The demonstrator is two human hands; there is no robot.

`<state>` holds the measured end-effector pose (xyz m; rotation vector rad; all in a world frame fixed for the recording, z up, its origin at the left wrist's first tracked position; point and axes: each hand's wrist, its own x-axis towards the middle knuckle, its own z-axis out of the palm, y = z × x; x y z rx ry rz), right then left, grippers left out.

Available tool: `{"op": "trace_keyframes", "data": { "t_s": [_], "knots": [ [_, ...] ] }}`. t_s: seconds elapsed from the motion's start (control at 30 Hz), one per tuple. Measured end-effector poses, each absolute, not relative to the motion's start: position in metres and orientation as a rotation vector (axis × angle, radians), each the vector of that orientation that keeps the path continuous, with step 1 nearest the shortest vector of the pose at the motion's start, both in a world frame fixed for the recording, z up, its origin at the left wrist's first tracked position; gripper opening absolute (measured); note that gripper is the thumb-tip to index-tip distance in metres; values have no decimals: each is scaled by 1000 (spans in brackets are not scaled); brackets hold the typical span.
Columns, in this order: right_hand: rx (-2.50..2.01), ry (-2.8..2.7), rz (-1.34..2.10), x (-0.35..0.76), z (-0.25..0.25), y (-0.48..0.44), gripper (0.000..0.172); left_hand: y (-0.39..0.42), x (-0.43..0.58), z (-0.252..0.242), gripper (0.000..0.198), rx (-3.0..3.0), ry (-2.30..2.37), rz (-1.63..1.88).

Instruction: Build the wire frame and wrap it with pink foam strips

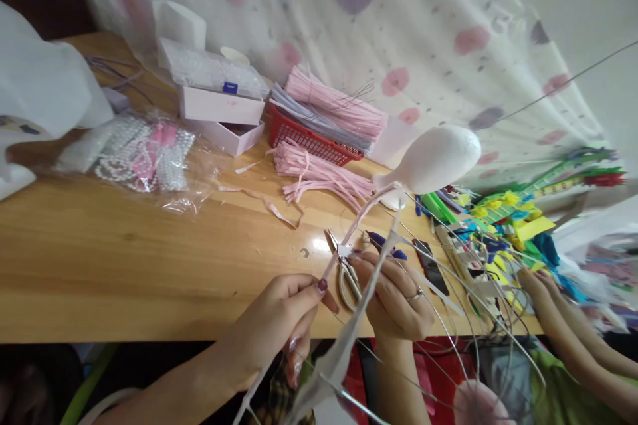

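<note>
A white, smooth egg-shaped form (438,156) on a wire frame (349,339), partly wrapped in white, stands in front of me. A pink strip (356,222) runs down from beside the form toward my hands. My left hand (289,312) pinches its lower end between thumb and forefinger. My right hand (399,295) is closed just to the right, fingertips at a small white piece (343,250) on the strip; its exact hold is partly hidden. Behind the hands lie scissors (347,282) with pale handles and a dark blue-handled tool (386,244).
Pink strip bundles (319,176) lie by a red basket (309,136). White boxes (219,106) and bagged beads (144,153) are at left. A phone (431,267), a power strip (456,262) and colourful pieces (513,212) lie right, near another person's hands (535,285).
</note>
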<state>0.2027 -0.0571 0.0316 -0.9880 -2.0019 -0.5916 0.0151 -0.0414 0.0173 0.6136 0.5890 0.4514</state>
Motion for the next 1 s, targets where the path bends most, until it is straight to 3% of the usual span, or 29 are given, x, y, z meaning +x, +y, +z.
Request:
{"op": "trace_keyframes", "data": {
  "t_s": [0.13,0.27,0.47,0.8,1.0],
  "knots": [
    [-912,-1932,-692,212,24,-49,40,-41,15,17,28,606,577,446],
    [-938,-1797,-732,210,18,-46,52,-40,17,14,29,602,569,467],
    [-1089,-1567,-494,193,9,-46,30,-40,18,12,25,586,599,490],
    [-1026,-1494,-75,189,16,-38,21,-34,16,10,25,501,452,512],
    [-1102,-1444,-62,187,23,-36,22,-35,17,11,24,468,428,465]
  ]
}}
